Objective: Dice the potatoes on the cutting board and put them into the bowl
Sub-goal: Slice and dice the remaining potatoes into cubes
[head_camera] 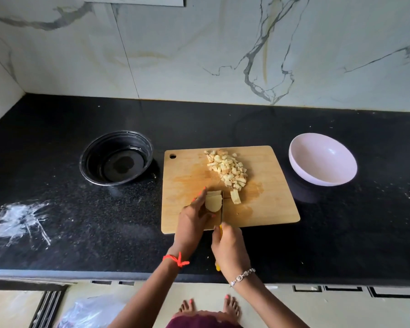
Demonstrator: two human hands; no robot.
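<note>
On the cutting board [270, 209], the left hand [193, 218] has a curled grip on the potato piece [213, 203] and the right hand [230, 249] has a full grip round the knife [221, 213], whose blade is so close it could nick those fingers if it slips.

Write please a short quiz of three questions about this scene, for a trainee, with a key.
1. True or false: the pink bowl already holds potato.
2. Which hand grips the knife while the other holds the potato piece? A the left, B the right.
3. Fill in: the pile of diced potato lies on the ____.
Key: 1 false, it is empty. 2 B, the right hand. 3 cutting board.
</note>
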